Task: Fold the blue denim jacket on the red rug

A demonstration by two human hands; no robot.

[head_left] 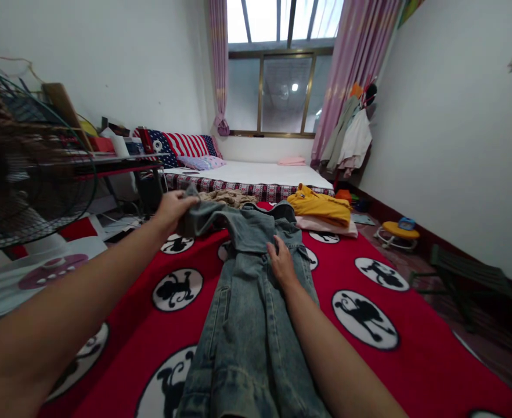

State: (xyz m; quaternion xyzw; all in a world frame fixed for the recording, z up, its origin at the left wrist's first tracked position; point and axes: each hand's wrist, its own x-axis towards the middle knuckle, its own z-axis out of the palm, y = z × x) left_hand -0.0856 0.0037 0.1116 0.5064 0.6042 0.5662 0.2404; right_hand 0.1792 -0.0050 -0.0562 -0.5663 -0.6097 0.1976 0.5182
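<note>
A faded blue denim jacket (pixel 249 307) lies lengthwise on the red blanket (pixel 343 255), its collar end away from me and its hem close to me. Pinched in my left hand (pixel 175 209) is a sleeve of the jacket, lifted off to the left side. My right hand (pixel 282 261) rests on the upper part of the jacket, fingers apart and touching the denim. The blanket carries white circles with dark monkey figures.
Beyond the jacket lie a folded yellow garment (pixel 321 206) and a crumpled tan cloth (pixel 230 198). A wire fan (pixel 33 157) stands close on the left, beside a cluttered desk (pixel 121 165). On the right floor are a yellow stool (pixel 399 230) and a dark folding stool (pixel 469 273).
</note>
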